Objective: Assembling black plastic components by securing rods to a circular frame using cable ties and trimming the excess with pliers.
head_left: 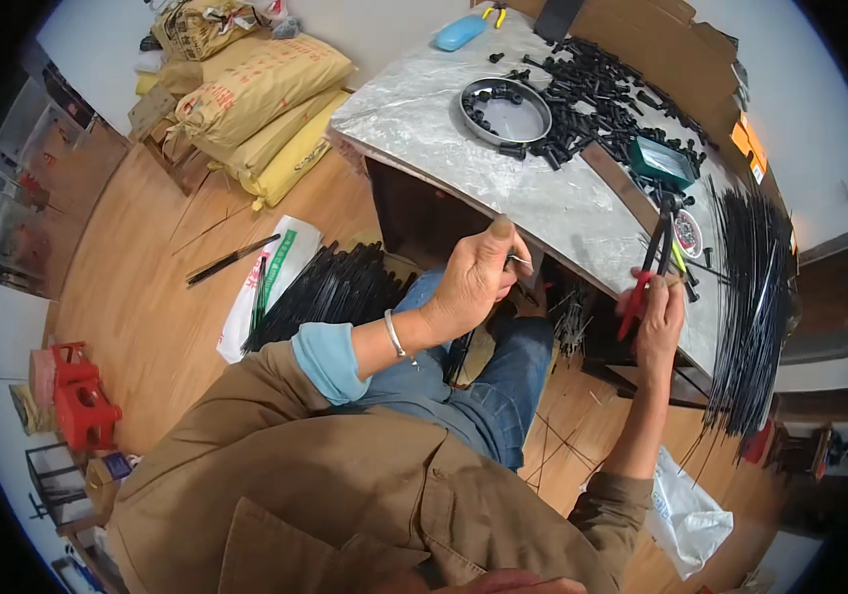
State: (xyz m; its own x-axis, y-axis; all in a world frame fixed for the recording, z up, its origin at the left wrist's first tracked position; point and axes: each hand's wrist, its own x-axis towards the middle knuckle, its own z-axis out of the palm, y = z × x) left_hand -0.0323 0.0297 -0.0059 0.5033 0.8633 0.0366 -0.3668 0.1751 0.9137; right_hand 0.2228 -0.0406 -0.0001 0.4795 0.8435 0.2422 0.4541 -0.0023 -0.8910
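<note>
Two hands work apart: the right hand (659,315) grasps red-handled black metal pliers (631,315) over the grey marbled tabletop (414,129), while the left hand (471,282), before its edge, pinches a mostly hidden thin piece (521,259), probably best held steady, tip exposed.

We get fairly bright, even light across the scene, with a pale sheen on the counter (414,129) and deep shadow beneath it. We see the wood floor (147,297) well lit, yet the fisheye lens bends straight edges toward a black rim, where small details turn soft
</note>
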